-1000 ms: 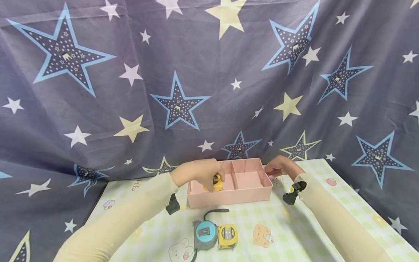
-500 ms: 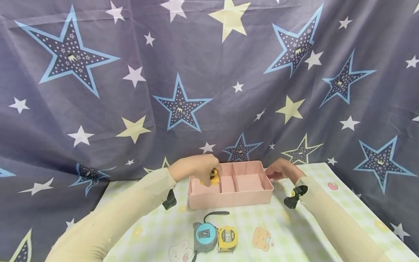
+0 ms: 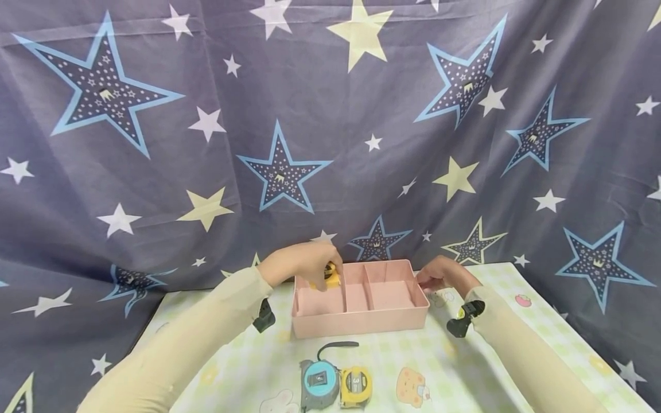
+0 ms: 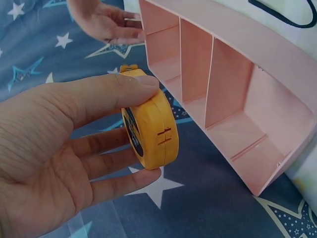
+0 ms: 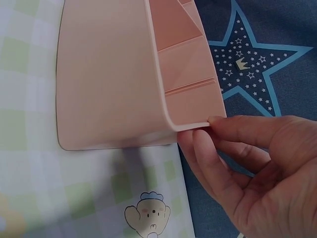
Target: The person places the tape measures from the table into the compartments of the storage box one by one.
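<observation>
My left hand (image 3: 304, 261) holds a yellow tape measure (image 3: 333, 277) above the left compartment of a pink divided box (image 3: 361, 323). In the left wrist view the thumb presses one edge of the tape measure (image 4: 166, 131) and the fingers support its opposite side. Two dividers split the box into three compartments, which look bare inside. At the box's right end, my right hand (image 3: 441, 272) pinches the wall. The right wrist view has the thumb at the rim and fingers against the outside of the box (image 5: 109, 74).
In front of the box, a blue and grey tape measure (image 3: 320, 378) with a black strap lies beside another yellow tape measure (image 3: 355, 385). They lie on a green checked tablecloth (image 3: 454, 373). A dark star-patterned curtain (image 3: 330, 189) hangs behind the table.
My left hand has lifted the yellow tape measure up and leftward, showing more of the box's left compartment and divider. My right hand stays at the box's right end.
</observation>
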{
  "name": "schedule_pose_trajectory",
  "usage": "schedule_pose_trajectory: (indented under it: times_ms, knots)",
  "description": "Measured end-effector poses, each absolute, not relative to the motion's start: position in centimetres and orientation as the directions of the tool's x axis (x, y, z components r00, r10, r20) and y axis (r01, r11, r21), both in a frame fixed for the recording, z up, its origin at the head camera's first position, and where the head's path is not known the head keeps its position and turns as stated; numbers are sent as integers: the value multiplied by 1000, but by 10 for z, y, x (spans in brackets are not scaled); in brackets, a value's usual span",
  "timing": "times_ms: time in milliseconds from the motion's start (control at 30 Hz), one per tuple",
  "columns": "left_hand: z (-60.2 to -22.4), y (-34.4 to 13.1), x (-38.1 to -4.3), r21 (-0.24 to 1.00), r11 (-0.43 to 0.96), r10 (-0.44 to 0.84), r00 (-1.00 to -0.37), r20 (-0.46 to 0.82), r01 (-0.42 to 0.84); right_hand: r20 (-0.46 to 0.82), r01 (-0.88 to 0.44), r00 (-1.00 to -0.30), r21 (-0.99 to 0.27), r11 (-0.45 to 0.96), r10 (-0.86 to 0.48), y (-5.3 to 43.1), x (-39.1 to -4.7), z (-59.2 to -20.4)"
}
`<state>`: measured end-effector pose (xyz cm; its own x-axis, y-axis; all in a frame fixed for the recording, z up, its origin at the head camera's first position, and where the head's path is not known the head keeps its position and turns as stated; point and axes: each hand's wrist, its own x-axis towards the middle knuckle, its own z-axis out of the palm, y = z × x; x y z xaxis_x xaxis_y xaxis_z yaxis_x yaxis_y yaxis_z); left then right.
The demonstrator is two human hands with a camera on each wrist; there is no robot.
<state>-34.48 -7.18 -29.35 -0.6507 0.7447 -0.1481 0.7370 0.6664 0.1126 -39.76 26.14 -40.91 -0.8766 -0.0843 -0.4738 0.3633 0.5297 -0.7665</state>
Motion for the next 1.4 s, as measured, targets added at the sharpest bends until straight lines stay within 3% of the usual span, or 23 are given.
schedule_pose_trajectory:
  times_ms: [633, 1400]
  knots:
    - [-303, -73, -366, 167, 684, 729, -674, -119, 711, -481, 358, -872, -753, 553, -91, 262, -401, -411]
    - [-312, -66, -382, 175, 747, 665, -727, -173, 641, -479, 358, -873, -755, 550, -89, 263, -399, -411]
